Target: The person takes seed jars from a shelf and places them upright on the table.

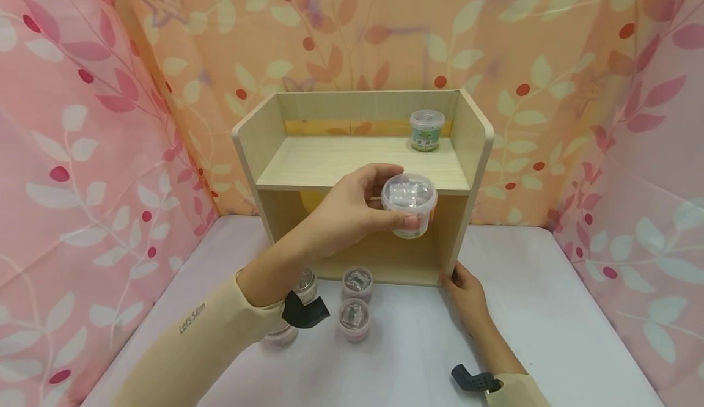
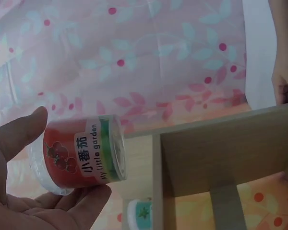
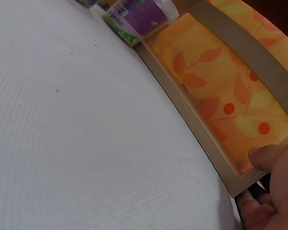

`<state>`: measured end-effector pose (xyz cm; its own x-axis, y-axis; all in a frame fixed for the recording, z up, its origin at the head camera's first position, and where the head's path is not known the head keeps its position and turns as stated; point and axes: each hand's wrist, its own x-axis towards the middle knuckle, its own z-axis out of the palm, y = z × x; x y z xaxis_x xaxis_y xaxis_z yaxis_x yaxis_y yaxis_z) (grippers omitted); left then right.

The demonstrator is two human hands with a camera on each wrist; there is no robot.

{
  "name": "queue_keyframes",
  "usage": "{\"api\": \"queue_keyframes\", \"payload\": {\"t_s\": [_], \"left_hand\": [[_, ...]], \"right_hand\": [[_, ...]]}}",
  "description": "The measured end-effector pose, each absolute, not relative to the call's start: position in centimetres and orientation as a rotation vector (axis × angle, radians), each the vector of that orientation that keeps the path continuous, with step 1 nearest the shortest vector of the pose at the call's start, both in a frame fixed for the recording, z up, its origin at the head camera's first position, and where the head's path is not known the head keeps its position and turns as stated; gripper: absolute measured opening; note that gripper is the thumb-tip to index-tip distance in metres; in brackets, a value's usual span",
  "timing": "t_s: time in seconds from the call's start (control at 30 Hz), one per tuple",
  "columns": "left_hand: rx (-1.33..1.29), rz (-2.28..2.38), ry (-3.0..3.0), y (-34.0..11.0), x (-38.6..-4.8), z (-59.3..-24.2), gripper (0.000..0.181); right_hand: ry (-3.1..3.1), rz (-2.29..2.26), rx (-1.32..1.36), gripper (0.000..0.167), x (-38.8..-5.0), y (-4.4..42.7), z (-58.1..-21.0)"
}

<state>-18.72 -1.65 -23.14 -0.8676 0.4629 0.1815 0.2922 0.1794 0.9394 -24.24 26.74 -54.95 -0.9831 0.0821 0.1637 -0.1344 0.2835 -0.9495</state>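
In the head view my left hand (image 1: pixel 346 214) grips a small clear-lidded plastic tub (image 1: pixel 409 202) in front of the shelf's upper board. The left wrist view shows this tub's red label (image 2: pixel 69 153), with tomatoes and "My little garden" printed on it, between thumb and fingers. My right hand (image 1: pixel 467 300) holds the lower right corner of the pale wooden shelf unit (image 1: pixel 346 156); in the right wrist view the thumb lies inside the side panel, the fingers outside. On the upper board, at its right end, stands a tub with a green label (image 1: pixel 426 135).
Below the shelf's front edge, several lidded tubs stand on the white cloth (image 1: pixel 528 309), including a tub (image 1: pixel 357 282) right behind another tub (image 1: pixel 354 318). My left forearm partly hides others. A purple-labelled tub (image 3: pixel 146 19) shows in the right wrist view. Patterned curtains (image 1: pixel 352 34) surround the table.
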Motion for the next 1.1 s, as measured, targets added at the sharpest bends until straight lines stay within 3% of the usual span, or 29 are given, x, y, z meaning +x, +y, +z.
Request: {"api": "queue_keyframes", "payload": {"t_s": [1.1], "left_hand": [[0.496, 1.633, 2.463, 1.8, -22.1, -40.5, 0.075]], "right_hand": [[-2.373, 1.788, 0.066, 0.063, -24.0, 26.7, -54.5]]}}
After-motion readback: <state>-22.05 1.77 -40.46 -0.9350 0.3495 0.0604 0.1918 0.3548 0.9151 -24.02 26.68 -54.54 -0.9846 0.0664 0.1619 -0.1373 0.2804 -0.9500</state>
